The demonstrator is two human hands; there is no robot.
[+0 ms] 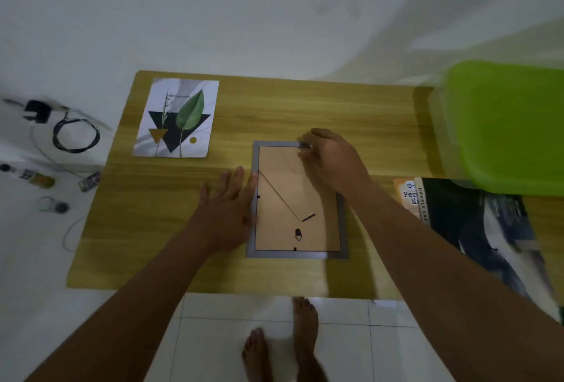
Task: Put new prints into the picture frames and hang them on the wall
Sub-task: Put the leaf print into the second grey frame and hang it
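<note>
A grey picture frame (297, 255) lies face down on the wooden table (305, 107), its brown backing board and fold-out stand showing. My left hand (227, 204) rests flat with fingers spread against the frame's left edge. My right hand (331, 159) is over the frame's top right corner, fingertips pinched at a small tab on the top edge. A print (177, 119) with a green leaf and dark triangles lies flat at the table's far left, apart from the frame.
A green plastic bin (506, 125) stands at the table's right end, with books (457, 214) in front of it. Left of the table lie a charger with coiled cable (74, 136) and small bottles (36, 178). My bare feet (283, 342) stand on white tiles.
</note>
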